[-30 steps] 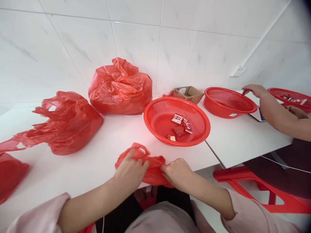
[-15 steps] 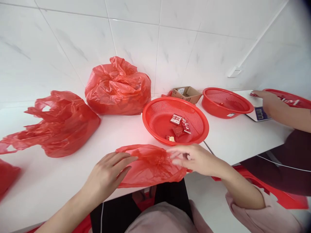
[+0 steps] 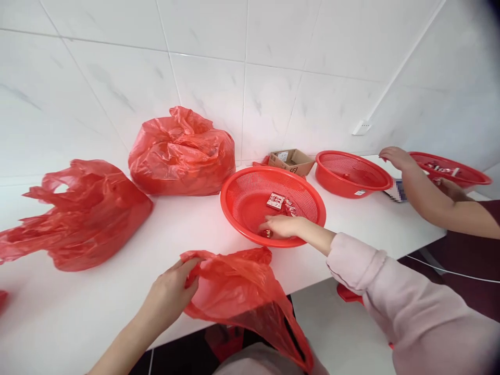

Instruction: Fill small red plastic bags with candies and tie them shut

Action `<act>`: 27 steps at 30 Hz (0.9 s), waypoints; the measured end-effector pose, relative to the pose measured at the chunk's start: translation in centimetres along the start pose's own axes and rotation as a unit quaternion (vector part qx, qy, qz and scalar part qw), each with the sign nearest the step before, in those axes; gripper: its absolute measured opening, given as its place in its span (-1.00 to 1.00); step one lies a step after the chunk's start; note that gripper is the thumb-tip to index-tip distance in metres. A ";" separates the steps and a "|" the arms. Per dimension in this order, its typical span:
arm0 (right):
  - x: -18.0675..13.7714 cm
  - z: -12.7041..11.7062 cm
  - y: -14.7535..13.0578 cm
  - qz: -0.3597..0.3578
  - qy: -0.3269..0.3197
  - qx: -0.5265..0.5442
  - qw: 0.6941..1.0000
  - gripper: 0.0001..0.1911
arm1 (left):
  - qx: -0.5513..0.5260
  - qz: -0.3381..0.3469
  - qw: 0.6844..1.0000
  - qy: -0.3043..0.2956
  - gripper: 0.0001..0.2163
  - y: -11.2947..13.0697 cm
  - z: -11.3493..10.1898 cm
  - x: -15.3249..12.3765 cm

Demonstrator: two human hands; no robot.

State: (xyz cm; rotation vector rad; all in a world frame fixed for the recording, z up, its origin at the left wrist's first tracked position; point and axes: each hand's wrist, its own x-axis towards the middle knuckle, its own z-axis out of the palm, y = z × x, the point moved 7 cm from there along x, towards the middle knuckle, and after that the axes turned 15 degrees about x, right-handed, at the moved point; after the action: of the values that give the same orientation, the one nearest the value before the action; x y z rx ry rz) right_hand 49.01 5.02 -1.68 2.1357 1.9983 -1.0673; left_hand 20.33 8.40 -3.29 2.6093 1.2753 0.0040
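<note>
My left hand (image 3: pixel 172 289) is closed on the rim of a thin red plastic bag (image 3: pixel 238 286), which gapes at the table's front edge, its near side hanging toward my lap. Inside a red mesh basket (image 3: pixel 240 195) just beyond, my right hand (image 3: pixel 283 225) has its fingers curled around a small wrapped packet (image 3: pixel 267 234), mostly hidden by them. A square white-and-red packet (image 3: pixel 275 201) lies in the basket behind that hand. Beside it is a red wrapped packet (image 3: pixel 289 207), partly covered by my hand.
Two filled red bags (image 3: pixel 182 156) (image 3: pixel 97 213) stand to the left. At the wall is a small cardboard box (image 3: pixel 292 162). Further right are a second red basket (image 3: pixel 351 174), a scale (image 3: pixel 397 191), a third basket (image 3: pixel 464 169) and a co-worker's arms (image 3: pixel 433 195).
My right hand has moved from the bag into the basket and closed around a packet. My left hand has taken hold of the bag's rim. The co-worker's hand has drawn back from the scale.
</note>
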 end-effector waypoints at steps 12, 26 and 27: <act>-2.9 -4.2 7.0 0.097 0.094 0.075 0.988 -0.79 | -0.390 0.070 0.906 -0.147 -0.47 2.0 -1.5 -1.2; -6.9 -0.2 -9.5 -0.144 0.070 0.476 0.865 -0.75 | -0.502 -0.002 0.852 -0.146 -0.34 4.0 -0.2 -1.1; -6.7 0.1 -9.6 -0.141 0.072 0.470 0.869 -0.74 | -0.509 -0.006 0.848 -0.148 -0.34 4.0 -0.1 -1.2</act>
State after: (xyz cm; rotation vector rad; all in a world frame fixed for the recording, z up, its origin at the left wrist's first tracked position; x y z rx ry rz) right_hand 40.83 0.79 5.56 2.3298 2.1481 -2.3981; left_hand 22.67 5.12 -2.22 1.5957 0.8203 0.2078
